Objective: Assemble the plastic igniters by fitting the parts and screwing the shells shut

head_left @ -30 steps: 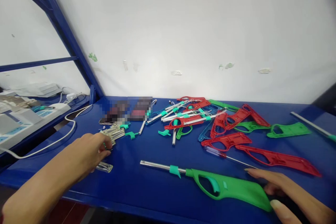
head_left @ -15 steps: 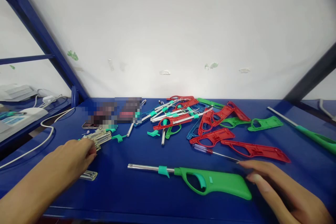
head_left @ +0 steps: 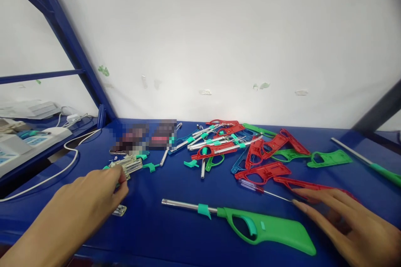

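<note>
My left hand [head_left: 90,196] is at the left of the table, its fingers curled and pressed together. It is beside a small pile of clear plastic lighter tanks [head_left: 133,164]; whatever is between its fingertips is hidden. My right hand [head_left: 347,217] has its fingers apart, the fingertips at the metal tip of a screwdriver [head_left: 250,185] with a clear and red handle. A red lighter shell half [head_left: 300,184] lies partly under that hand. In front lies a green long-necked lighter [head_left: 269,231] with a silver tube and turquoise trigger.
Red shell halves [head_left: 266,171], green shell halves [head_left: 330,158] and silver tubes [head_left: 225,149] with wires are heaped toward the wall. Another green lighter [head_left: 384,171] is at the right edge. Two blurred phones [head_left: 161,133], a white cable [head_left: 73,160] and a power strip [head_left: 44,142] are leftward.
The view has shifted, so the table things appear further right. My right hand's thumb and fingertips have moved from the green lighter's end toward the screwdriver tip. My left hand remains by the tanks.
</note>
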The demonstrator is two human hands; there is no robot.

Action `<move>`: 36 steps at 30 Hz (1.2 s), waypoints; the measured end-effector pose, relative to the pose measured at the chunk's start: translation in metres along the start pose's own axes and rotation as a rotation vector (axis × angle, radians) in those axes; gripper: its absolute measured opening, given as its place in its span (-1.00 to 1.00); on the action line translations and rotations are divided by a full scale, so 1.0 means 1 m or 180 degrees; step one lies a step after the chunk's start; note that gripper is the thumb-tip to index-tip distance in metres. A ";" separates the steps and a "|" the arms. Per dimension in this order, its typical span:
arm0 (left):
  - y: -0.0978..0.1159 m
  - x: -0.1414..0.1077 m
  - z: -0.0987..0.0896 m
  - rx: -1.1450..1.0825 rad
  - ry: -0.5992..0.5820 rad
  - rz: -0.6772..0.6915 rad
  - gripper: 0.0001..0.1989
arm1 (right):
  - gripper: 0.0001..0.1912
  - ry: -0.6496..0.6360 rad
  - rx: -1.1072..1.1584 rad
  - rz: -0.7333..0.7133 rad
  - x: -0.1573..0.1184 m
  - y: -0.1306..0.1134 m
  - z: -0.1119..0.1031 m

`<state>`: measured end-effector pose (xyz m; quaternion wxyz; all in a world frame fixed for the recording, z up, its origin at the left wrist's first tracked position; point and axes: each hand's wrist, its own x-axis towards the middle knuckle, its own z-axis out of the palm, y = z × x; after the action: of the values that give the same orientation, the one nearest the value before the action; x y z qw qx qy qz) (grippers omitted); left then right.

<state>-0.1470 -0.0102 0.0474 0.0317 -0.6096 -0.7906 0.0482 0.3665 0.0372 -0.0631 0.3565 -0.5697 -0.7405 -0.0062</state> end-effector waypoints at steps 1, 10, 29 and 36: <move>0.003 -0.002 -0.002 -0.0066 0.0024 -0.0012 -0.68 | -0.48 -0.0122 -0.0188 -0.0029 -0.001 0.005 0.001; 0.067 -0.022 -0.007 -0.1762 0.0464 0.1213 -0.65 | -0.52 -0.0573 -0.0339 0.0046 -0.014 0.017 0.008; 0.106 -0.016 -0.003 -0.4274 -0.1584 0.1039 -0.77 | -0.63 -0.0543 0.0473 0.0330 0.000 -0.010 0.002; 0.117 -0.018 -0.016 -0.4053 -0.1213 0.0765 -0.66 | -0.58 -0.0442 0.1487 0.1438 -0.020 0.014 -0.010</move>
<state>-0.0285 0.0026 0.0500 -0.4793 -0.5740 -0.5832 -0.3172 0.3852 0.0213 -0.0715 0.4185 -0.6215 -0.5993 0.2819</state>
